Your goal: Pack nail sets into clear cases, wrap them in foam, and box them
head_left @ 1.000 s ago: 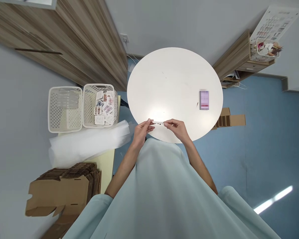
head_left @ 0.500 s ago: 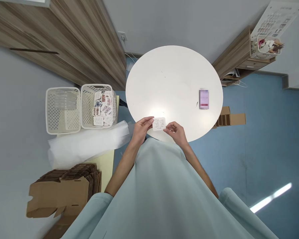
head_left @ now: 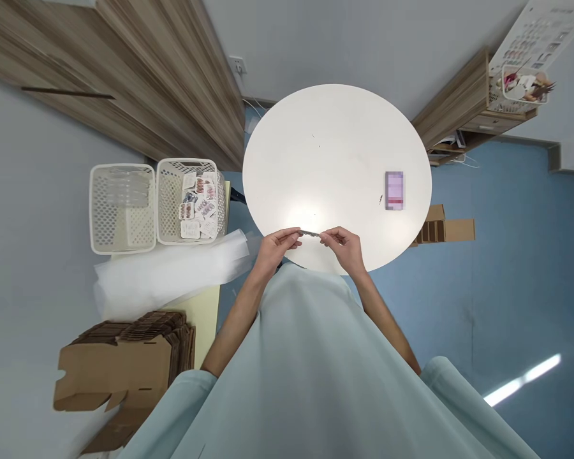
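Both hands are at the lower centre of the frame, over the near edge of a round white table (head_left: 337,137). The left hand (head_left: 270,252) pinches one end of a thin card (head_left: 310,233) between thumb and fingers. The right hand (head_left: 348,251) pinches the opposite end. The thin card is held between the two hands, turned nearly edge-on, its face therefore not readable; it shows as a narrow dark strip. At the right of the tabletop lies a purple rectangular item (head_left: 395,190), obscured by pixelation, with a small reddish-brown fragment (head_left: 381,199) just beside it.

At the left of the frame, two white perforated baskets stand side by side: the outer basket (head_left: 123,250) contains clear plastic pieces (head_left: 128,187); the inner basket (head_left: 187,162) contains small packets (head_left: 205,208) in a loose heap. Below them lies a roll of translucent sheeting (head_left: 169,275). Flattened brown cartons (head_left: 117,370) are stacked at the lower left. A brown cardboard box (head_left: 459,230) sits beyond the table, right of centre.
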A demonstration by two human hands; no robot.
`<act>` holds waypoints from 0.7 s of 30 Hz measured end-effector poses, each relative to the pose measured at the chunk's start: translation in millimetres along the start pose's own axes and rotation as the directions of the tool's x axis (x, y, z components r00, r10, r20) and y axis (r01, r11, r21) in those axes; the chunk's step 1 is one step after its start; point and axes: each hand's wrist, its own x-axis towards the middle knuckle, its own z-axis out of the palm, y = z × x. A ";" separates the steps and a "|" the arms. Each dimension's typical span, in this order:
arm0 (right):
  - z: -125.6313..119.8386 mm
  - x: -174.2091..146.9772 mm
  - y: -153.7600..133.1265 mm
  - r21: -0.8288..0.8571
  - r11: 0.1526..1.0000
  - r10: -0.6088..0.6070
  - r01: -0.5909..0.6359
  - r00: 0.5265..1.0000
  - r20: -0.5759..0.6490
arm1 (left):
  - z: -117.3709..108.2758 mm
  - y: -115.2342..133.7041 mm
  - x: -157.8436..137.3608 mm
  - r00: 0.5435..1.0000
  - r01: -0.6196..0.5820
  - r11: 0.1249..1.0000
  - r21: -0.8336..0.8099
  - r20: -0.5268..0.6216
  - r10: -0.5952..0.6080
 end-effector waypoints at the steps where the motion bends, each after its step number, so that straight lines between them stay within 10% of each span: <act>1: -0.5 4.1 -0.4 0.001 1.000 -0.008 0.008 1.000 -0.008 | 0.2 -0.9 -0.5 1.000 0.010 1.000 0.015 -0.003 -0.010; 15: 27.6 36.4 13.0 -0.322 0.932 -0.174 0.165 0.985 0.001 | -16.5 -16.3 -11.1 0.988 0.085 0.996 -0.004 -0.130 -0.084; 21: 57.9 34.6 18.3 -0.490 0.711 -0.341 0.504 0.857 0.386 | -33.8 -25.9 -15.1 0.979 0.114 0.993 -0.031 -0.168 -0.117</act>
